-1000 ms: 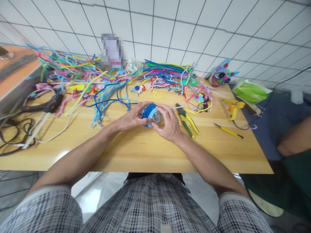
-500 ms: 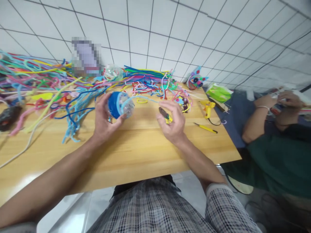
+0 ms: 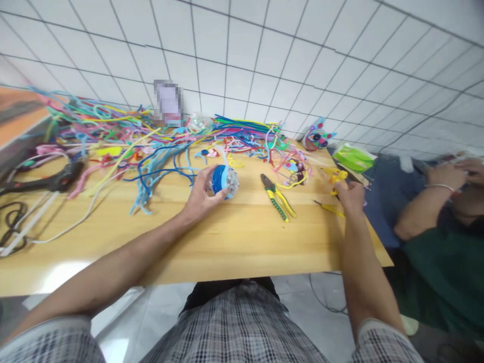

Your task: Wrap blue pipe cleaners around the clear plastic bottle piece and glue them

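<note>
My left hand [image 3: 202,199] grips a clear round object wrapped with blue strips [image 3: 219,180], held above the table's middle, a light blue strip rising from its top. At the right of the table, my right hand [image 3: 351,197] has its fingers closed on the yellow glue gun [image 3: 336,175]. Between my hands, pliers with green and yellow handles [image 3: 279,202] lie on the wood. Just left of my right hand is a yellow cutter [image 3: 329,207], partly hidden by it.
Colourful pipe cleaners [image 3: 151,164] spread along the wall side of the table [image 3: 227,252]. A decorated animal head [image 3: 316,137] and green packet [image 3: 353,157] stand back right. A black glue gun [image 3: 64,176] lies left. Another person's arm [image 3: 427,201] is at right.
My right hand has let go of the pliers, now lying on the table, moved right and taken hold of the yellow glue gun. My left hand still holds the blue-wrapped object. The view has shifted.
</note>
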`<state>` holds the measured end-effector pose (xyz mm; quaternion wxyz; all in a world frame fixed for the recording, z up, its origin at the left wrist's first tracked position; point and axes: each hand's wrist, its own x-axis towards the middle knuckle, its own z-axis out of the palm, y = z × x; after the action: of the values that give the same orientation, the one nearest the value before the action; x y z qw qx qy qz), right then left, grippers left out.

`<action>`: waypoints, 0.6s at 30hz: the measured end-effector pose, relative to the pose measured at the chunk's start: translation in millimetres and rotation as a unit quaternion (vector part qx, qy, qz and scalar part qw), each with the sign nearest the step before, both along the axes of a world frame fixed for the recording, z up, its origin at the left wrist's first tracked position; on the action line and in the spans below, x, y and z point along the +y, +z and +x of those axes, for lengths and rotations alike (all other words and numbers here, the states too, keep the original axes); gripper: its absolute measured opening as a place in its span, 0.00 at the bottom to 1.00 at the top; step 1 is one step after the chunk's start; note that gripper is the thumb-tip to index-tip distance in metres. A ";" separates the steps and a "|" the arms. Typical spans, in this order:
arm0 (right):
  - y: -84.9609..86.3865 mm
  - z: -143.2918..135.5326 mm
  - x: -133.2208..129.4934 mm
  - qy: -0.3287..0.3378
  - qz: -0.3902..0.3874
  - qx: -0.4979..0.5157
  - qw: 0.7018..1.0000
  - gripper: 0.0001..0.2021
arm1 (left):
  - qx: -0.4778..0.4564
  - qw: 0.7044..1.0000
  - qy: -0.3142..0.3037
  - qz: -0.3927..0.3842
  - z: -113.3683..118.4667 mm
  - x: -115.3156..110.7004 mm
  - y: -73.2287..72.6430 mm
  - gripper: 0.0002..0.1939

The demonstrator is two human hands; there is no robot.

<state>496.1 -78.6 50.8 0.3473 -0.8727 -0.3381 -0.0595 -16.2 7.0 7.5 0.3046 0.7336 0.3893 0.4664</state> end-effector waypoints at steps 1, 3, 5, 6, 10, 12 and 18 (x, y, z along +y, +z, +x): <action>-1.6 5.8 2.6 -0.011 -0.019 0.023 1.000 0.18 | 0.009 1.000 -0.004 -0.003 1.1 -1.8 1.3 0.40; -4.2 11.9 8.9 -0.022 -0.052 0.064 0.996 0.14 | 0.021 1.000 -0.020 -0.008 2.9 -4.0 2.6 0.39; -5.4 13.4 15.5 -0.019 -0.071 0.082 0.994 0.10 | 0.024 0.999 -0.037 -0.013 4.2 -4.7 2.9 0.39; -5.1 13.1 18.6 -0.017 -0.077 0.086 0.993 0.09 | 0.025 0.999 -0.044 -0.015 4.5 -4.9 3.0 0.39; 2.8 9.8 25.1 -0.016 -0.068 0.095 0.993 0.14 | 0.039 0.998 -0.055 -0.010 3.5 -5.5 4.2 0.39; 11.4 5.5 23.4 -0.020 -0.034 0.091 0.995 0.13 | 0.047 0.997 -0.058 -0.008 2.4 -6.3 4.4 0.38; 56.2 -56.3 4.7 0.085 0.141 0.099 0.981 0.12 | 0.057 0.995 -0.076 0.009 -0.5 -7.4 2.3 0.39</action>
<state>439.9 -74.0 107.0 0.5024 -0.7844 -0.3637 0.0096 -16.7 -0.4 9.8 0.3098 0.7893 0.3447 0.4028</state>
